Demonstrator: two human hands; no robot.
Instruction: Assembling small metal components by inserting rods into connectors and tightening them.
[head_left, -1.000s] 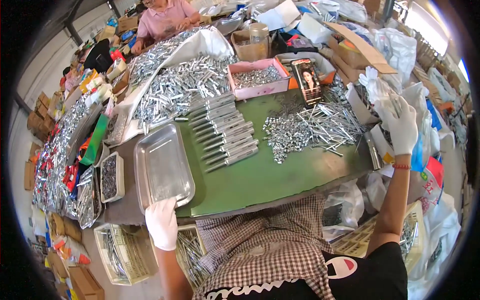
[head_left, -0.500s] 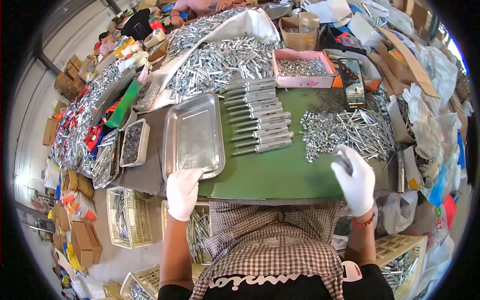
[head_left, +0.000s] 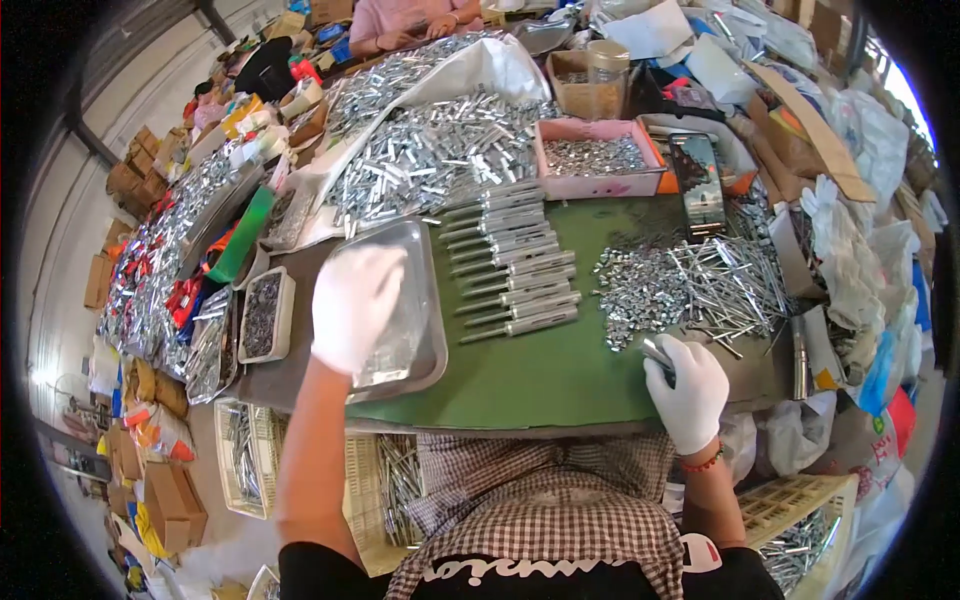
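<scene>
My left hand (head_left: 358, 305), in a white glove, is over the shallow metal tray (head_left: 432, 335); motion smears its fingers, so I cannot tell whether it holds anything. At the green mat's front right, my right hand (head_left: 692, 392), also gloved, is closed on a short silvery metal piece (head_left: 655, 352) that sticks out between thumb and forefinger. Just beyond it are a heap of small metal nuts (head_left: 635, 290) and a pile of thin metal rods (head_left: 735, 285). Between the hands, several metal sleeve anchors (head_left: 540, 318) lie side by side in a column, thin ends leftward.
A large heap of metal sleeves (head_left: 440, 150) covers the far side. Behind the nuts stand a pink box (head_left: 600, 184) of small parts and a phone (head_left: 698, 185). A white bin (head_left: 268, 315) is left of the tray. Across the table, a person (head_left: 410, 25) works.
My left hand has left the tray's near rim and moved forward over the tray. My right hand has come slightly nearer and left, still holding the metal piece. The view has tilted up slightly.
</scene>
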